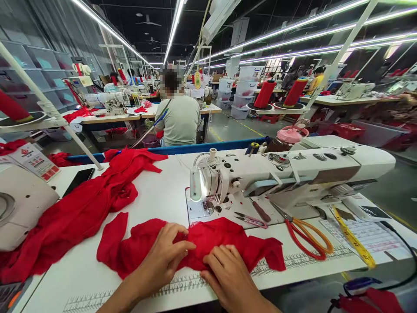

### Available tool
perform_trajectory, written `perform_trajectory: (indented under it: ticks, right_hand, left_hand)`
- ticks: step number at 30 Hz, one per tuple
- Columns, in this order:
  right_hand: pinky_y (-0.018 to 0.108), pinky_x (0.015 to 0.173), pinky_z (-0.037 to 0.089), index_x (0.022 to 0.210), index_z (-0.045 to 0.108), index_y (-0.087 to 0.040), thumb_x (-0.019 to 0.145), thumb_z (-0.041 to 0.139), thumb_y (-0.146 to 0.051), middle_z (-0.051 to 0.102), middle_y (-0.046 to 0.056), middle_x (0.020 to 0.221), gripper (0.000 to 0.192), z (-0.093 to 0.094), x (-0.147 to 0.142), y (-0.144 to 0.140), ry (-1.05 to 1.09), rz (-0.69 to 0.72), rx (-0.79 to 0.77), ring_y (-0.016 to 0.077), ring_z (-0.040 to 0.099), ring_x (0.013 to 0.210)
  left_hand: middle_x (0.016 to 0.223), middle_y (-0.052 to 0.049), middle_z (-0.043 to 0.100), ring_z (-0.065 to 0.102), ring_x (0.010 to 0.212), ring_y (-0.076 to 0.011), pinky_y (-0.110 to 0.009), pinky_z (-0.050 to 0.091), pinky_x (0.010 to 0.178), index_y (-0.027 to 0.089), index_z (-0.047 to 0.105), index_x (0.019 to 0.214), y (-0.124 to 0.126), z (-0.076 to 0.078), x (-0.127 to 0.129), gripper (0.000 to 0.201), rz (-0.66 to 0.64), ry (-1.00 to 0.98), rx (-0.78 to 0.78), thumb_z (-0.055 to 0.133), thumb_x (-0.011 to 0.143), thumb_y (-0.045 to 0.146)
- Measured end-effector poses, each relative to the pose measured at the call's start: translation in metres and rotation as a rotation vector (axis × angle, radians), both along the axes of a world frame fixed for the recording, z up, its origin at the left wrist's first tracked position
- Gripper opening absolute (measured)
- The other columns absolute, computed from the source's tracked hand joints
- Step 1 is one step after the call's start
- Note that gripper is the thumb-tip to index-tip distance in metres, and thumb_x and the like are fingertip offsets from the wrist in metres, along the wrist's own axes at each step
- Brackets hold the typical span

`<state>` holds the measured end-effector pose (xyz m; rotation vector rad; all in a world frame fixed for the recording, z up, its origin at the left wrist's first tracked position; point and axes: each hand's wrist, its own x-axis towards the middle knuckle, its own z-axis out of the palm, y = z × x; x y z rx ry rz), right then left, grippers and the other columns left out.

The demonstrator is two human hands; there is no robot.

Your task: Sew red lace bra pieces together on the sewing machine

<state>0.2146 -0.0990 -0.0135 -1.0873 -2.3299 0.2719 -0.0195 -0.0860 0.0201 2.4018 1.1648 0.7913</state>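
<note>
On red fabric (208, 245), left hand (166, 256), right hand (230, 274), flat

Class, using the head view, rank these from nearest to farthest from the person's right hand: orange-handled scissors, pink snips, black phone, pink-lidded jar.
From the right hand:
1. Pink snips, just above it, on the machine bed.
2. Orange-handled scissors, to its right.
3. Pink-lidded jar, far back, behind the machine.
4. Black phone, far left, beyond the red cloth.

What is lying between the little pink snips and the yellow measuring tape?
The head view shows big scissors with orange-red handles lying on the table between the pink snips and the yellow tape.
</note>
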Motion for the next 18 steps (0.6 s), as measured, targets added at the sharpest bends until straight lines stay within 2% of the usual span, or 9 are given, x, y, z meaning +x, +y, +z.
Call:
perform_trajectory:
  ticks: [4,8,11,13,15,18]
  right_hand:
    - [0.035,0.082,0.032,0.098,0.057,-0.023,0.094,0.062,-0.013,0.063,0.0,0.088,0.011,-0.002,0.004,0.002,0.026,0.033,-0.061,0.0206,0.055,0.081]
    - [0.034,0.081,0.032,0.102,0.057,-0.023,0.094,0.064,-0.013,0.064,-0.001,0.091,0.014,0.002,0.007,0.003,0.057,0.065,-0.129,0.0198,0.056,0.082]
    - [0.033,0.08,0.033,0.096,0.057,-0.022,0.094,0.064,-0.012,0.064,-0.002,0.089,0.013,0.01,0.008,0.005,0.085,0.063,-0.223,0.0182,0.056,0.081]
    - [0.032,0.079,0.033,0.088,0.055,-0.021,0.093,0.065,-0.011,0.062,-0.002,0.085,0.016,0.016,0.009,0.008,0.094,0.041,-0.306,0.0174,0.055,0.08]
    - [0.032,0.078,0.034,0.083,0.053,-0.021,0.092,0.065,-0.01,0.062,-0.002,0.084,0.019,0.024,0.009,0.011,0.099,0.024,-0.365,0.0175,0.055,0.08]
    - [0.033,0.081,0.034,0.084,0.054,-0.021,0.093,0.063,-0.011,0.062,-0.001,0.087,0.017,0.036,0.008,0.015,0.113,0.039,-0.422,0.0182,0.055,0.084]
  left_hand:
    - [0.14,-0.007,0.048,0.042,0.134,-0.027,-0.048,0.041,0.112,0.026,0.066,0.105,0.007,0.002,0.001,0.035,-0.056,0.037,-0.059,0.053,0.089,-0.001]
    - [0.139,-0.008,0.05,0.04,0.137,-0.027,-0.05,0.039,0.116,0.024,0.062,0.096,0.011,0.005,0.001,0.026,-0.07,0.068,-0.038,0.053,0.088,0.0]
    - [0.138,-0.01,0.051,0.041,0.138,-0.0242,-0.054,0.029,0.122,0.022,0.054,0.095,0.013,0.008,0.001,0.025,-0.092,0.106,-0.028,0.045,0.09,-0.001]
    - [0.128,-0.009,0.056,0.045,0.135,-0.0223,-0.061,0.018,0.125,0.022,0.049,0.096,0.014,0.009,0.001,0.028,-0.12,0.143,-0.016,0.04,0.089,-0.004]
    - [0.109,-0.005,0.061,0.05,0.129,-0.0211,-0.068,0.008,0.123,0.023,0.047,0.097,0.013,0.009,0.0,0.033,-0.133,0.159,0.0,0.037,0.085,-0.006]
    - [0.094,0.0,0.06,0.056,0.117,-0.0191,-0.07,0.002,0.122,0.024,0.046,0.097,0.01,0.012,0.0,0.03,-0.124,0.131,-0.083,0.037,0.089,-0.003]
